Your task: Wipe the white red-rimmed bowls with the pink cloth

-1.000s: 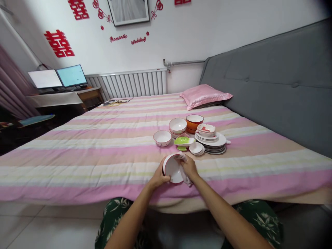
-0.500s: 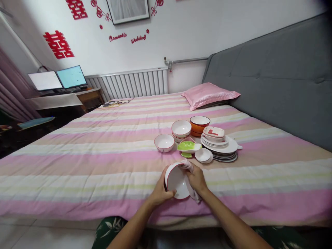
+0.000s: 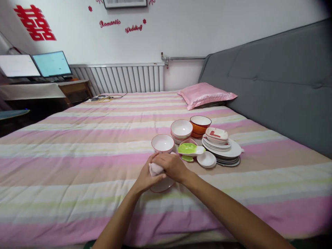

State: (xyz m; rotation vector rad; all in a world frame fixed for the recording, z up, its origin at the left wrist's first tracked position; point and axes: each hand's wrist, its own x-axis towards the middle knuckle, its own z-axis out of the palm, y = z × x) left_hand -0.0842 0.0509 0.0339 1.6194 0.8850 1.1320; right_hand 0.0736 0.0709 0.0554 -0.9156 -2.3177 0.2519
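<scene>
A white bowl (image 3: pixel 163 186) with a red rim is between my hands, just above or on the striped bedspread, mostly covered by them. My left hand (image 3: pixel 145 178) grips its left side, thumb over the rim. A pale cloth (image 3: pixel 156 169) is bunched under my right hand (image 3: pixel 172 166), whose fingers close over it at the bowl's far left edge. Just beyond my hands sits another red-rimmed bowl (image 3: pixel 163 143). A green and white leaf-shaped dish (image 3: pixel 188 148) and a small white dish (image 3: pixel 206 159) lie to the right.
Stacked red-rimmed bowls (image 3: pixel 181 128) and orange bowls (image 3: pixel 200 125) stand farther back. On the right are stacked plates (image 3: pixel 236 148) topped by a rectangular dish (image 3: pixel 217 133). A pink pillow (image 3: pixel 206 95) lies by the grey headboard (image 3: pixel 272 79); cables (image 3: pixel 107 98) rest at the far left.
My right hand with the cloth has moved left across the bowl, from its right rim to its far left side. The bowl and both hands have shifted left, and the view has turned slightly.
</scene>
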